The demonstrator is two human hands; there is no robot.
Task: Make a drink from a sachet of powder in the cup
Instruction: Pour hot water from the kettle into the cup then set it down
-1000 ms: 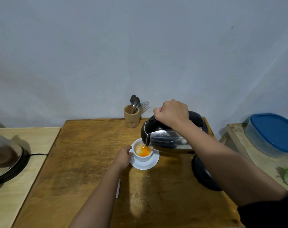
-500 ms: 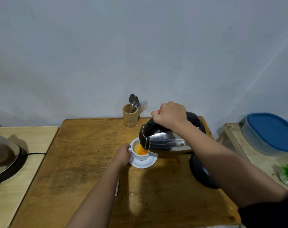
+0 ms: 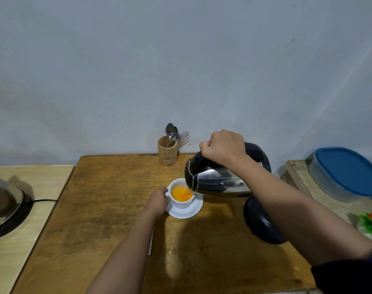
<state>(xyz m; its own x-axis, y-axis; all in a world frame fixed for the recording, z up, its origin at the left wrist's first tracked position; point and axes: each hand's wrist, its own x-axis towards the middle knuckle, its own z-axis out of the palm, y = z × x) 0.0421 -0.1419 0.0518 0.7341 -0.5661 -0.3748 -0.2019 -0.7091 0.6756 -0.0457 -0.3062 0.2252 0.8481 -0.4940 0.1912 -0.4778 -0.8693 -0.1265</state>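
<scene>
A white cup (image 3: 182,203) holding orange liquid stands on a white saucer (image 3: 189,212) in the middle of the wooden table (image 3: 108,198). My left hand (image 3: 158,200) grips the cup's handle on its left side. My right hand (image 3: 223,148) is closed on the black handle of a steel kettle (image 3: 219,181), which is tilted left with its spout over the cup's right rim. A thin white strip, perhaps the sachet (image 3: 151,242), lies on the table beside my left forearm.
The kettle's black base (image 3: 261,223) sits right of the saucer. A wooden holder with spoons and a fork (image 3: 167,150) stands at the table's back edge. A cooker with a cord (image 3: 4,209) is on the left; a blue-lidded container (image 3: 346,172) on the right.
The kettle stays tilted over the cup and the orange liquid has risen a little. Both hands keep their grips; the view has shifted slightly.
</scene>
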